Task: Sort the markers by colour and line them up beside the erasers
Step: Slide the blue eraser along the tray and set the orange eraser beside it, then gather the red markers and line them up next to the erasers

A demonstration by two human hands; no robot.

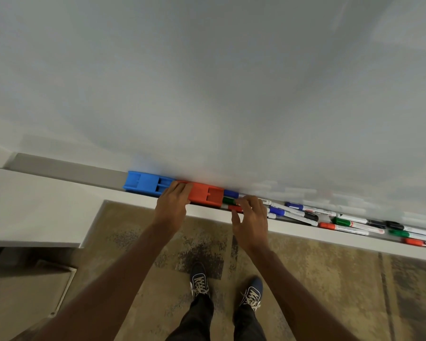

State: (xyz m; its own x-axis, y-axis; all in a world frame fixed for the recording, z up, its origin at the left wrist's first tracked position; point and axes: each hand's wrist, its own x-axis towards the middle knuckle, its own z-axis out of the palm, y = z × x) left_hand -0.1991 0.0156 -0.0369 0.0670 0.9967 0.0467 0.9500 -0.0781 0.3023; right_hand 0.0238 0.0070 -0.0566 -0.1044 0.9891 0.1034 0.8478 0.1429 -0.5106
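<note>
while the left hand [174, 205] lies flat with its fingers spread across the seam between the two erasers, the right hand [251, 217] is down among the markers just beside them. the blue eraser [145, 183] sits on the whiteboard tray [67, 168], and the red eraser [205, 194] butts right up against its right end, the two touching in a line. the left hand is not wrapped around anything, just pressing on top, fingertips over the red eraser's near end.

over to the right hand: fingers curled loosely, thumb out below the ledge, fingertips resting on a small cluster of three markers tucked against the red eraser. a blue cap [231, 193] at the back, a green cap [229, 200] in the middle, a red cap [234, 207] nearest the edge. whether it actually pinches one of them, i cannot tell; the fingers cover the barrels.

further right along the tray the rest lie scattered and crossed: a blue marker [288, 212], another blue one [310, 209], a green marker [349, 220], a red marker [342, 227], a black-capped one [411, 227], then more green and red toward the frame edge, colours mixed. the whiteboard [207, 82] fills the top, and dark sneakers [199, 279] stand on patterned carpet below.
</note>
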